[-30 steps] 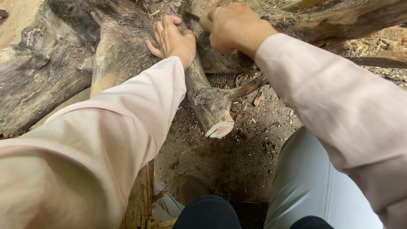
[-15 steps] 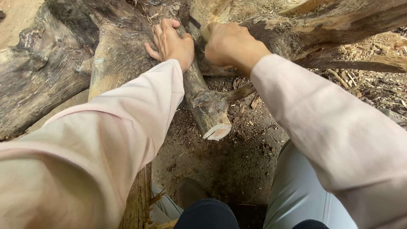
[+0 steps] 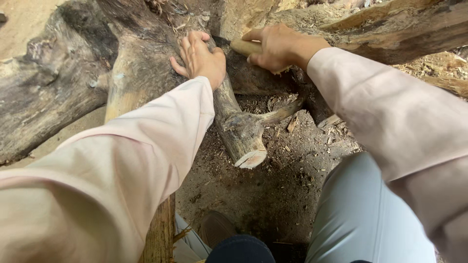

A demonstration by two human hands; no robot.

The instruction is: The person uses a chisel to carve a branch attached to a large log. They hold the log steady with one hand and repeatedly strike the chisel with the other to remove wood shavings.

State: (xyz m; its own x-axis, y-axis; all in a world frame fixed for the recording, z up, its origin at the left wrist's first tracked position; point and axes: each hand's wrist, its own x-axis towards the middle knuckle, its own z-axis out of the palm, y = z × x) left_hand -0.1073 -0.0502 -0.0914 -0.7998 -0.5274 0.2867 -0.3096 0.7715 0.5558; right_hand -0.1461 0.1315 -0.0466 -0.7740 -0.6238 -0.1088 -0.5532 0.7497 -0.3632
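A heap of large, grey-brown weathered tree trunks (image 3: 73,92) fills the upper half of the view, lying over bare dirt ground strewn with wood chips (image 3: 273,190). From the heap a thinner, pale cut branch with a sawn end and a side stub (image 3: 241,131) slopes down toward the person, its cut face near the middle of the view. The left hand (image 3: 200,58) lies flat on the upper part of this branch where it meets the trunks, fingers spread and slightly curled over the wood, pressing rather than gripping. The right hand (image 3: 280,48) is closed in a fist around a light, rounded wooden handle (image 3: 245,46), which pokes out toward the left hand, just beside it. Whatever lies at the handle's other end is covered by the fist and cannot be made out. Pale pink sleeves cover both arms, and the upper arms are cut off at the frame's edges.
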